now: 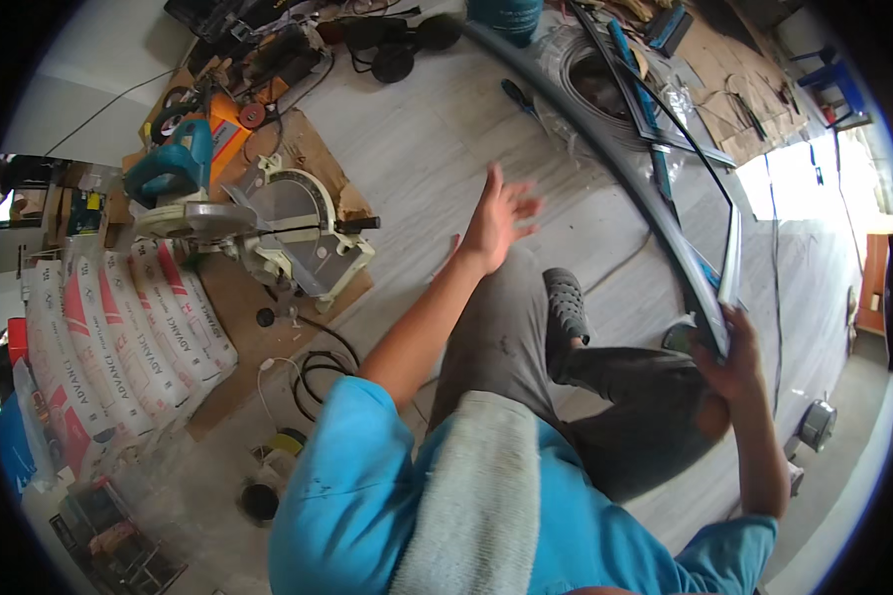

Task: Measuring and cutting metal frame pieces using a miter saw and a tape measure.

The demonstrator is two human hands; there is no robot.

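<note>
My left hand (501,223) is raised over my left knee with its fingers spread, and nothing is in it. On the right, my right hand (734,359) is closed around the near end of a long grey profile strip (630,178), which looks like metal or plastic. From there the strip slants up and to the left across the floor, toward the teal bucket at the top. Just above my right hand, the end of a thinner pale strip (733,258) shows; whether I hold it too, I cannot tell.
A teal mitre saw (174,169) stands at left, beside stacked white and red bags (119,347). A coil of grey cable (590,84) lies near the teal bucket (506,18). Dark cords (322,372) curl on the floor. Cardboard (729,69) with tools lies at upper right.
</note>
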